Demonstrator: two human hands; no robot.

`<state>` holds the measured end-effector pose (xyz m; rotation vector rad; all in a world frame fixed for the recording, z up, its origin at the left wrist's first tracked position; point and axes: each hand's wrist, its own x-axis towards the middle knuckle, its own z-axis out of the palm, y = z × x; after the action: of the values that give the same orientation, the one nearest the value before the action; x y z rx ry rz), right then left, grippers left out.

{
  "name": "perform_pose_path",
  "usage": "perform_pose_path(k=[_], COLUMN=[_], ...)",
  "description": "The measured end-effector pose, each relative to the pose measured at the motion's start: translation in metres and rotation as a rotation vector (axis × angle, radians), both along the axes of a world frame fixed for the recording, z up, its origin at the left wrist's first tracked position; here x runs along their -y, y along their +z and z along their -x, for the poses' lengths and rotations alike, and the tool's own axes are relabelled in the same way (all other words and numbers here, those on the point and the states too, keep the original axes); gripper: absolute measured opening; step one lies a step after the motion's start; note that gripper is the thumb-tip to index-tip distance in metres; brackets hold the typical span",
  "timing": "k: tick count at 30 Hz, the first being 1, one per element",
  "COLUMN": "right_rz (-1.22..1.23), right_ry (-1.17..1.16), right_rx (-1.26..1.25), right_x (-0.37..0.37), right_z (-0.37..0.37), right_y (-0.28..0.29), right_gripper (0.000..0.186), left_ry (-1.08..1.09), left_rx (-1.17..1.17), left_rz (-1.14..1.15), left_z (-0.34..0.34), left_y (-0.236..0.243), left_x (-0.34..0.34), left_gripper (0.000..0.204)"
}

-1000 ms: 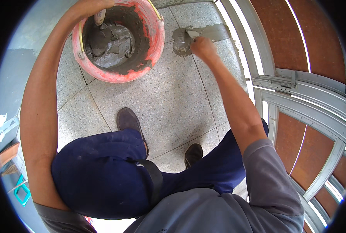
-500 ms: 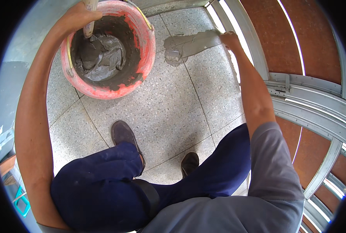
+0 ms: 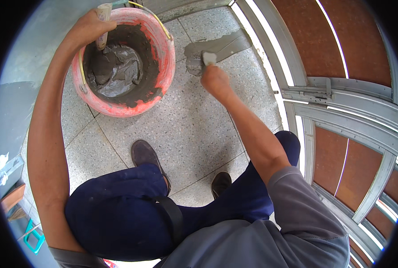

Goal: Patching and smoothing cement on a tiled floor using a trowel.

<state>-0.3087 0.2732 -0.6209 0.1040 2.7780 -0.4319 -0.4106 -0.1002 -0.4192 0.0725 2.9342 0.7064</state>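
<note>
My left hand (image 3: pixel 88 27) grips a pale wooden handle (image 3: pixel 102 24) that reaches down into an orange-pink bucket (image 3: pixel 165 58) holding wet grey mortar (image 3: pixel 114 71). My right hand (image 3: pixel 214 80) is closed on a small pale scraper (image 3: pixel 208 57) whose tip rests on a smear of grey mortar (image 3: pixel 216 47) spread on the speckled floor tiles beside a metal door frame. The blade of the tool in the bucket is hidden in the mortar.
I squat on speckled floor tiles (image 3: pixel 181 129), dark shoes (image 3: pixel 145 156) below the bucket. A white metal door frame with brown panels (image 3: pixel 324 102) runs along the right. A grey slab (image 3: pixel 11 116) and a green object (image 3: pixel 33 239) lie at the left.
My right hand has pulled back from the door frame toward the near end of the mortar smear. The bucket and my left hand on the handle have stayed put.
</note>
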Motion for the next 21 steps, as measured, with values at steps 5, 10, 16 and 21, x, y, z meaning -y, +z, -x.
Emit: perform_pose_path(k=[5, 10, 16, 21], right_rz=[0.105, -0.197, -0.265, -0.209], right_ry=[0.077, -0.014, 0.174, 0.130], right_rx=[-0.045, -0.109, 0.025, 0.110], right_x=[-0.044, -0.131, -0.182, -0.139], right_z=[0.031, 0.118, 0.171, 0.120], right_y=[0.034, 0.032, 0.023, 0.014], right_gripper=[0.030, 0.036, 0.038, 0.042], left_ry=[0.017, 0.028, -0.026, -0.021], left_rx=[-0.002, -0.010, -0.026, -0.035], left_rz=[0.020, 0.014, -0.040, 0.014], left_z=[-0.008, -0.013, -0.007, -0.001], left_y=[0.004, 0.006, 0.007, -0.001], left_x=[0.004, 0.003, -0.013, 0.000], left_gripper=[0.054, 0.052, 0.050, 0.051])
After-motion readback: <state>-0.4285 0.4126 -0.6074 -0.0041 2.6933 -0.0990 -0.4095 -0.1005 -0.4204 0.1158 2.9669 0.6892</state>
